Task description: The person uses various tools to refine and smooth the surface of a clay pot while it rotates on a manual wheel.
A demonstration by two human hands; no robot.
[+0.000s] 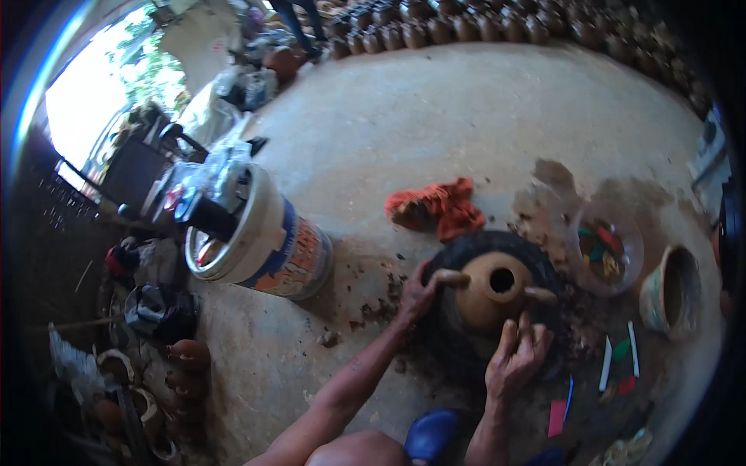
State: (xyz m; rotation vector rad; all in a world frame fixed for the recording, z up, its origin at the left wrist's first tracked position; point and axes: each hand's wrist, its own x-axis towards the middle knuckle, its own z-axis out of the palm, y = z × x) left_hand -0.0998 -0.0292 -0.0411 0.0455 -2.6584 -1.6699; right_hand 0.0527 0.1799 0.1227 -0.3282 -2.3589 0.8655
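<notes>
A brown clay pot (486,299) with a round dark mouth and a stubby arm on each side sits on a dark round turntable (447,330). My left hand (418,293) is closed at the tip of the pot's left arm; some of its fingers are hidden. On the near right side, my right hand (517,359) reaches up with its fingers stretched out. Its fingertips lie at the pot's right arm, and nothing shows in its palm.
Beyond the turntable lies a red cloth (443,208). A white bucket (268,241) stands left. To the right are a clear tub (633,260) of coloured scraps, a pale basin (659,299) and thin strips (605,363). Rows of clay pots (439,31) line the far edge.
</notes>
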